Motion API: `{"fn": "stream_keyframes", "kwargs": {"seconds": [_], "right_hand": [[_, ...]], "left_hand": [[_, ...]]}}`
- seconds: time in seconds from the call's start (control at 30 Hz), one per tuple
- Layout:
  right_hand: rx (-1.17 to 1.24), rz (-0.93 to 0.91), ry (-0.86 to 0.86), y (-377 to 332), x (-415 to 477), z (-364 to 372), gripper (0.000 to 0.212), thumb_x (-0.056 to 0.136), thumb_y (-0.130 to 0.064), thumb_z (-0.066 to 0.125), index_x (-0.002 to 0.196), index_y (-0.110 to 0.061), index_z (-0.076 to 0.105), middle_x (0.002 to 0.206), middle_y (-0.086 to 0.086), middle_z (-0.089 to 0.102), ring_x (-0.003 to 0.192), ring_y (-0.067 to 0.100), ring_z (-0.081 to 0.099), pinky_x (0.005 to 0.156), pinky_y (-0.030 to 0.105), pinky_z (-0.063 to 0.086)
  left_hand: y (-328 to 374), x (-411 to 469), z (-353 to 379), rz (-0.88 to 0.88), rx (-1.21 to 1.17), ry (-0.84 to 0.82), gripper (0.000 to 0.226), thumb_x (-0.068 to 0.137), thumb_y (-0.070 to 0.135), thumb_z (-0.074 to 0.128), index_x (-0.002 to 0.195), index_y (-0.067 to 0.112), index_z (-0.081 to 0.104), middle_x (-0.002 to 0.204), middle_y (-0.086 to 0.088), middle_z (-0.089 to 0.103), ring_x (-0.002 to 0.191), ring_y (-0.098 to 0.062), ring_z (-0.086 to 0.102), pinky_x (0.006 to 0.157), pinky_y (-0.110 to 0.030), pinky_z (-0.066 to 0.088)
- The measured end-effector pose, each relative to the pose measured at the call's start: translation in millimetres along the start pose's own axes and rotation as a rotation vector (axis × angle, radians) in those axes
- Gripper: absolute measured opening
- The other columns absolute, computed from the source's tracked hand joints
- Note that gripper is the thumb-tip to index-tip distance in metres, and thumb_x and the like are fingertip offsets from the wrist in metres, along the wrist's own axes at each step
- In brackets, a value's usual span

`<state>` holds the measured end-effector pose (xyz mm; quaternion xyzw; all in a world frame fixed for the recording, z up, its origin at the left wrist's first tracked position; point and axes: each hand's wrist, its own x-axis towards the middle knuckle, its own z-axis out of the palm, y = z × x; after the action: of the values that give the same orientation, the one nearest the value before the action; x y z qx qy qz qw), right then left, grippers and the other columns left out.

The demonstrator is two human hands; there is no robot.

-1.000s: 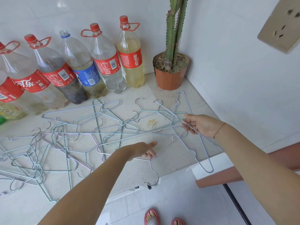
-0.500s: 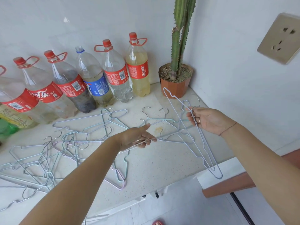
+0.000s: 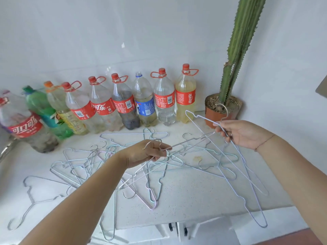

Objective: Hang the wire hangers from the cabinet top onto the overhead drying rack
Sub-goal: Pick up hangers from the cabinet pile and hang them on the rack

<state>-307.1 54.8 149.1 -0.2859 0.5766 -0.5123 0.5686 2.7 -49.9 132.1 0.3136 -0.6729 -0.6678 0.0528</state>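
Wire hangers (image 3: 169, 161) are lying in a tangled heap on the speckled white cabinet top (image 3: 194, 200). They're thin coated wire in pale blue, lilac, pink & grey, w/ hooks pointing every which way. A couple are poking out past the front edge. L hand (image 3: 146, 153) is curling round the neck of one silvery hanger (image 3: 185, 141), w/ the hook sticking up above the fingers & the frame slanting over the heap. R hand (image 3: 242, 135) is pinching the neck of a lilac hanger (image 3: 263, 225), fingers closed on it. Its hook is standing up in front of the cactus pot (image 3: 212, 115) & its frame is slanting down past the cabinet edge. The 2 held hangers are crossing btwn the hands; can't tell if they're touching. Plastic bottles (image 3: 164, 101) are standing in a row along the back wall, next to the pot.
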Motion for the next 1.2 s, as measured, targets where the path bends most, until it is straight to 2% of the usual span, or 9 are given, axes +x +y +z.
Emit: {"fn": "stream_keyframes", "kwargs": {"seconds": [0.13, 0.3, 0.4, 0.5, 0.67, 0.77, 0.93, 1.03, 1.2], "right_hand": [[-0.142, 0.059, -0.162, -13.7, 1.8, 26.9, 0.016, 0.091, -0.008, 0.050, 0.101, -0.001, 0.059, 0.075, 0.005, 0.060, 0.049, 0.005, 0.050, 0.038, 0.014, 0.035], [-0.305, 0.104, -0.317, -11.8, -8.2, 55.8, 0.022, 0.088, -0.012, 0.054, 0.105, 0.001, 0.060, 0.071, 0.004, 0.055, 0.053, 0.007, 0.044, 0.038, 0.013, 0.031], [-0.323, 0.170, -0.450, 1.2, -20.7, 77.9, 0.021, 0.090, -0.013, 0.052, 0.104, 0.000, 0.060, 0.071, 0.003, 0.057, 0.053, 0.006, 0.047, 0.039, 0.013, 0.035], [-0.297, 0.246, -0.613, 20.5, -40.0, 109.8, 0.019, 0.090, -0.015, 0.051, 0.100, -0.002, 0.061, 0.075, 0.003, 0.061, 0.056, 0.007, 0.051, 0.044, 0.014, 0.041], [-0.237, 0.300, -0.798, 55.0, -87.6, 177.9, 0.018, 0.091, -0.012, 0.050, 0.100, -0.001, 0.061, 0.075, 0.004, 0.062, 0.062, 0.009, 0.052, 0.047, 0.015, 0.045], [-0.214, 0.317, -0.911, 74.9, -123.4, 220.4, 0.018, 0.090, -0.013, 0.051, 0.100, -0.002, 0.061, 0.075, 0.003, 0.062, 0.061, 0.009, 0.054, 0.048, 0.016, 0.047], [-0.211, 0.366, -1.125, 105.7, -203.6, 285.7, 0.020, 0.088, -0.015, 0.052, 0.101, -0.005, 0.063, 0.075, 0.000, 0.062, 0.064, 0.009, 0.053, 0.052, 0.016, 0.046], [-0.222, 0.404, -1.233, 127.7, -265.3, 322.0, 0.020, 0.089, -0.015, 0.051, 0.100, -0.004, 0.063, 0.075, 0.001, 0.063, 0.061, 0.008, 0.055, 0.052, 0.016, 0.048], [-0.216, 0.499, -1.407, 172.1, -395.5, 371.2, 0.016, 0.088, -0.011, 0.051, 0.097, -0.002, 0.061, 0.077, 0.004, 0.063, 0.062, 0.010, 0.057, 0.054, 0.017, 0.050]], "left_hand": [[1.6, -37.7, 3.5, 0.003, 0.115, 0.263, 0.011, 0.088, 0.000, 0.058, 0.091, -0.002, 0.069, 0.086, 0.009, 0.072, 0.058, -0.001, 0.047, 0.059, -0.016, 0.037], [-8.6, -90.0, 33.5, -0.009, 0.279, 0.600, 0.025, 0.094, 0.023, 0.054, 0.075, 0.023, 0.071, 0.084, -0.001, 0.069, 0.072, 0.000, 0.057, 0.081, -0.019, 0.043], [-15.9, -121.1, 63.2, -0.028, 0.306, 0.793, 0.039, 0.095, 0.041, 0.042, 0.070, 0.029, 0.069, 0.089, -0.006, 0.066, 0.087, -0.019, 0.060, 0.087, -0.030, 0.042], [-20.5, -152.4, 96.2, -0.047, 0.400, 0.935, 0.037, 0.100, 0.029, 0.037, 0.088, 0.026, 0.072, 0.106, -0.013, 0.055, 0.103, -0.025, 0.049, 0.094, -0.034, 0.034], [-35.4, -222.9, 144.9, -0.430, 0.516, 1.119, 0.041, 0.098, 0.046, 0.026, 0.119, 0.040, 0.060, 0.125, 0.002, 0.031, 0.119, -0.018, 0.028, 0.108, -0.039, 0.022], [-50.3, -276.1, 170.2, -0.526, 0.355, 1.206, 0.044, 0.100, 0.041, 0.026, 0.129, 0.028, 0.057, 0.127, -0.017, 0.044, 0.124, -0.031, 0.043, 0.109, -0.035, 0.029], [-70.2, -371.5, 238.7, -0.581, 0.011, 1.379, 0.047, 0.100, 0.042, 0.029, 0.129, 0.019, 0.056, 0.117, -0.016, 0.063, 0.100, -0.029, 0.064, 0.089, -0.035, 0.048], [-74.8, -430.9, 293.8, -0.404, -0.354, 1.465, 0.041, 0.102, 0.036, 0.028, 0.125, 0.014, 0.053, 0.082, -0.016, 0.067, 0.065, -0.021, 0.067, 0.069, -0.030, 0.053], [-84.2, -529.6, 394.9, -0.060, -0.653, 1.695, 0.027, 0.101, 0.023, 0.036, 0.121, 0.011, 0.051, 0.077, -0.016, 0.064, 0.058, -0.022, 0.069, 0.060, -0.028, 0.057]]}}
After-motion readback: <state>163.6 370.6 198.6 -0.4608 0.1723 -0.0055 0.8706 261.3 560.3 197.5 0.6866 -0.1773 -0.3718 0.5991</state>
